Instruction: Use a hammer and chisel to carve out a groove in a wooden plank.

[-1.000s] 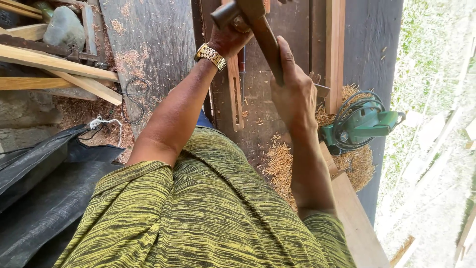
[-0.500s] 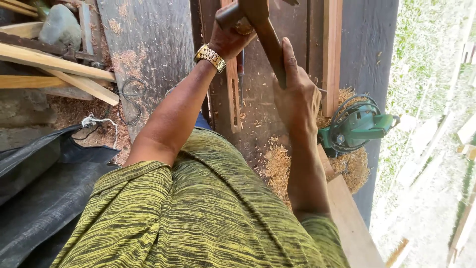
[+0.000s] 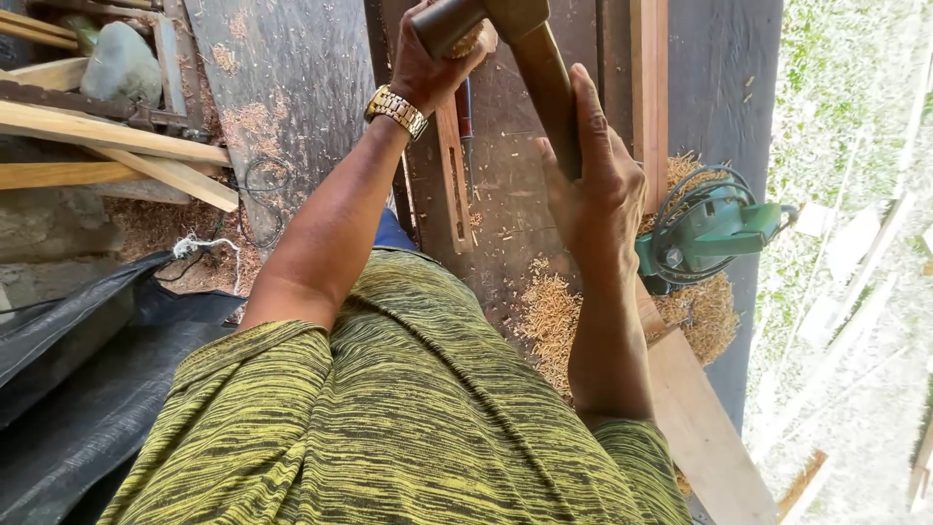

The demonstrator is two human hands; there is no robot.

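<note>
My left hand, with a gold watch on its wrist, is closed around a chisel; only the chisel's light wooden end shows above the fist. My right hand grips the dark handle of a wooden mallet. The mallet's head is at the top edge, right against the chisel's end. Under both hands a narrow wooden strip with a slot cut in it lies on a dark board dusted with chips.
A green electric power tool with a coiled cord sits on wood shavings to the right. A pale plank lies at the lower right, loose planks and a stone at the left, and a black sheet below them.
The hands, mallet and chisel keep nearly the same positions. Only the view has shifted slightly.
</note>
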